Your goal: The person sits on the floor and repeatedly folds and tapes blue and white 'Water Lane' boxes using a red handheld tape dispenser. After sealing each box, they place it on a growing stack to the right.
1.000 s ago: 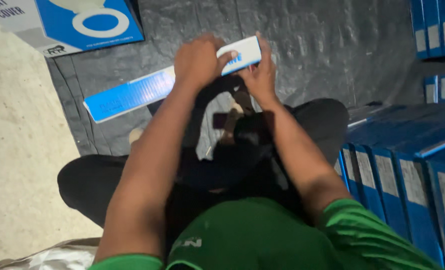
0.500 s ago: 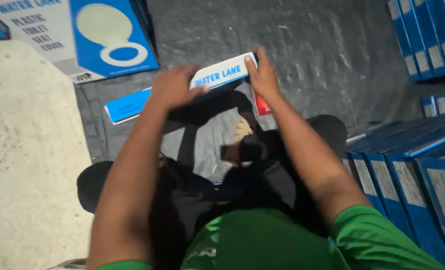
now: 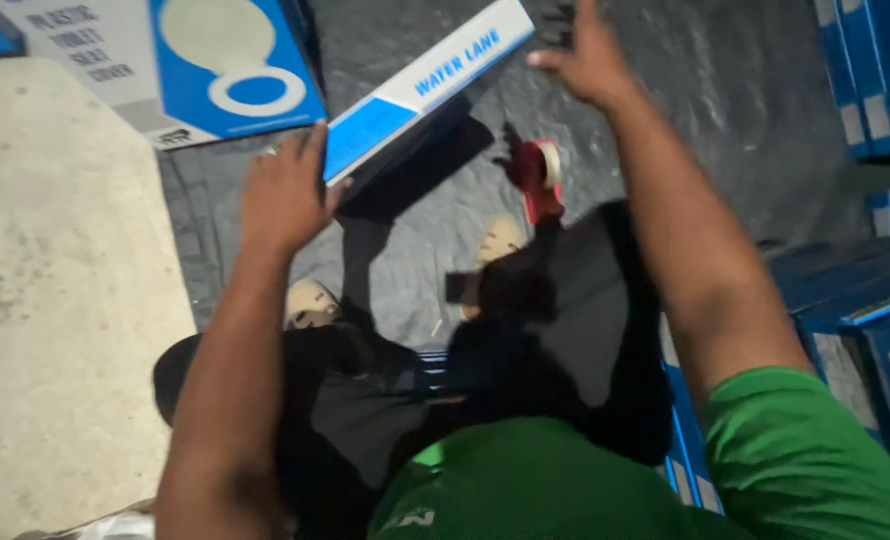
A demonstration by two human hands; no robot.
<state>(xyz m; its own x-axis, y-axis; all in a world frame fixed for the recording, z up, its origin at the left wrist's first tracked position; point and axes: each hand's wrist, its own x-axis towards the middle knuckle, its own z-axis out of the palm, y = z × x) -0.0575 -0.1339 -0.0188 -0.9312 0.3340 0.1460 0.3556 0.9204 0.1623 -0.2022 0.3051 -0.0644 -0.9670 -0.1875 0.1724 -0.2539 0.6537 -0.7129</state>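
Note:
I hold a long flat blue-and-white carton lifted off the floor, tilted with its right end higher. My left hand grips its lower left end. My right hand is at its upper right end, fingers spread against the carton's far edge. Below the carton a red tape dispenser lies on the grey plastic sheet, next to my feet in pale shoes.
A large blue-and-white box lies at the top left. Rows of blue cartons stand at the top right and along the right side. Bare concrete floor fills the left.
The carton has come up off the sheet and tilted, right end rising. Both hands moved apart along it toward its ends. The red tape dispenser underneath came into view.

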